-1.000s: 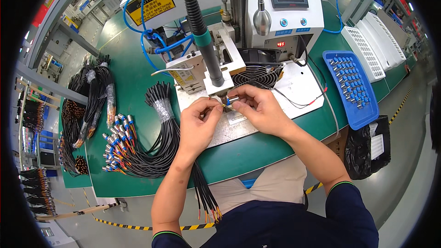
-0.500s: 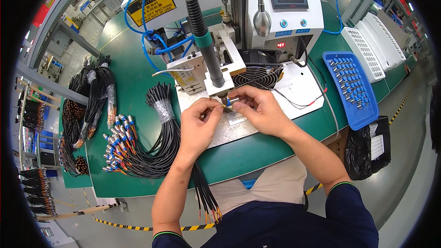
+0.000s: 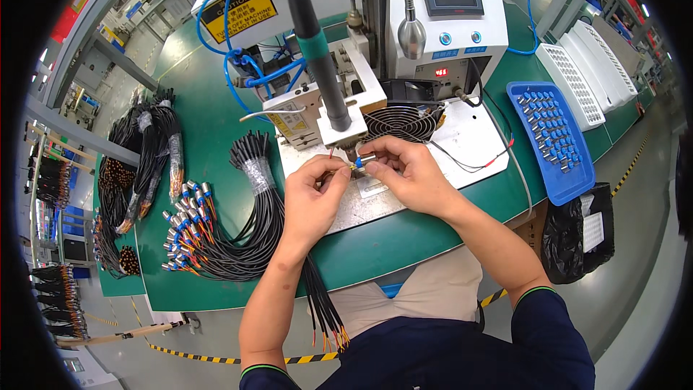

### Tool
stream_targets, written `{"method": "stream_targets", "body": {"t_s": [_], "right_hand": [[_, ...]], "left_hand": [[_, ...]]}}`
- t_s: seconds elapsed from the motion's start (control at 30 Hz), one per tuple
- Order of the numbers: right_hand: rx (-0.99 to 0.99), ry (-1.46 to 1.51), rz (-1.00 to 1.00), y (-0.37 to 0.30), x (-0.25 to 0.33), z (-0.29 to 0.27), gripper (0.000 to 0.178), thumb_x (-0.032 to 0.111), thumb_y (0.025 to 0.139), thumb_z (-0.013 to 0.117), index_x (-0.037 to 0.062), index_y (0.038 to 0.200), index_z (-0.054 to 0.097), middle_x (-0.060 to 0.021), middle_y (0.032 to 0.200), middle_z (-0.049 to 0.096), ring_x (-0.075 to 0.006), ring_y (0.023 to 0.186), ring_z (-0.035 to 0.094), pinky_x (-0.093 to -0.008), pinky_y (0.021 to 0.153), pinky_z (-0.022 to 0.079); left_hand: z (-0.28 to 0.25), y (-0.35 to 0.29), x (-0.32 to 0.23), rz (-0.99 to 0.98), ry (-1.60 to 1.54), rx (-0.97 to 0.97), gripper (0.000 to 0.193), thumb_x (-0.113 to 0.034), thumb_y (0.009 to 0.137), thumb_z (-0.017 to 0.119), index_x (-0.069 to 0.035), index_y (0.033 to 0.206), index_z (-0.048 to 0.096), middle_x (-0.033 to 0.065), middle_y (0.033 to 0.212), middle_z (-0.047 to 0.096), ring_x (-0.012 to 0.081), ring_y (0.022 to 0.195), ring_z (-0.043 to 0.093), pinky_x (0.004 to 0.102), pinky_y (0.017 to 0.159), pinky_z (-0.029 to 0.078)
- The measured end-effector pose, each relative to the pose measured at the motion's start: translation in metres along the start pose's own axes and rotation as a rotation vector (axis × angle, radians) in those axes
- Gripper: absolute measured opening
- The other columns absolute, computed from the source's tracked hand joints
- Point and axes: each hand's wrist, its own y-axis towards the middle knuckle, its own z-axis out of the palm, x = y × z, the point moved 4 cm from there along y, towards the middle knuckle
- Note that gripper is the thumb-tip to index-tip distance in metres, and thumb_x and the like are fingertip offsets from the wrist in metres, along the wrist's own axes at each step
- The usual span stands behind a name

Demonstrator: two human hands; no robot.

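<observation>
My right hand (image 3: 406,170) pinches a small silver, blue-ended cylindrical connector (image 3: 369,159) between thumb and fingers. Close beside it, my left hand (image 3: 317,186) is closed in a pinch on a thin wire (image 3: 352,167), whose yellowish end meets the connector's blue end. Both hands are just below the tip of a soldering iron (image 3: 328,87) clamped in the machine; whether the tip touches the joint is too small to tell. Left of my left hand lies a bundle of black cables (image 3: 249,224), with several silver-and-blue connectors (image 3: 189,224) on its red and yellow wires.
A white machine (image 3: 440,36) with a screen stands behind my hands, a black fan (image 3: 404,124) in front of it. To the right are a blue tray (image 3: 521,112) of connectors and white perforated trays (image 3: 572,87). More cable bundles (image 3: 148,137) lie at the far left of the green table.
The soldering iron has shifted up a little, exposing more of the metal part below its holder. Both hands stay nearly in place, still holding the wire and connector.
</observation>
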Motion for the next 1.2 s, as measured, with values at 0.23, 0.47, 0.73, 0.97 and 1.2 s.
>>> {"method": "stream_targets", "body": {"t_s": [0.23,0.47,0.73,0.97,1.2], "right_hand": [[0.000,-0.002,-0.002,-0.001,0.001,0.000,0.030,0.006,0.105,0.074,-0.0046,0.132,0.072,-0.0066,0.110,0.079,-0.0078,0.093,0.070,-0.0266,0.084,0.057],[-0.002,-0.005,-0.006,0.000,0.002,0.000,0.030,0.006,0.105,0.074,-0.0046,0.132,0.072,-0.0067,0.111,0.079,-0.0074,0.092,0.069,-0.0263,0.084,0.057],[-0.003,0.005,0.015,-0.001,0.003,0.000,0.029,0.007,0.105,0.074,-0.0041,0.132,0.072,-0.0057,0.109,0.077,-0.0061,0.090,0.067,-0.0257,0.082,0.056],[0.001,0.011,0.004,-0.001,0.001,0.001,0.029,0.008,0.105,0.074,-0.0039,0.132,0.072,-0.0053,0.106,0.076,-0.0061,0.088,0.066,-0.0259,0.080,0.055],[-0.010,0.016,-0.004,-0.001,-0.001,0.000,0.029,0.008,0.105,0.074,-0.0040,0.132,0.072,-0.0058,0.107,0.076,-0.0066,0.089,0.067,-0.0263,0.080,0.055]], "left_hand": [[0.000,0.000,0.006,0.030,-0.012,0.000,0.012,-0.004,0.102,0.077,0.007,0.105,0.078,0.0017,0.097,0.070,0.0050,0.075,0.050,0.0232,0.066,0.040],[-0.001,-0.002,0.005,0.013,0.001,0.011,0.012,-0.005,0.103,0.076,0.006,0.107,0.077,0.0019,0.097,0.070,0.0044,0.076,0.052,0.0222,0.066,0.041],[-0.003,0.000,-0.002,-0.260,-0.334,-0.069,0.017,-0.012,0.112,0.067,0.002,0.123,0.064,0.0148,0.093,0.080,0.0036,0.062,0.054,0.0214,0.055,0.042],[-0.009,0.003,0.005,-0.267,-0.416,0.016,0.012,-0.014,0.116,0.061,-0.003,0.118,0.062,0.0172,0.090,0.079,0.0063,0.056,0.052,0.0221,0.048,0.038],[-0.009,0.003,0.000,-0.332,-0.559,-0.051,0.010,-0.010,0.114,0.060,-0.001,0.116,0.061,0.0227,0.094,0.080,0.0135,0.059,0.063,0.0247,0.050,0.049]]}}
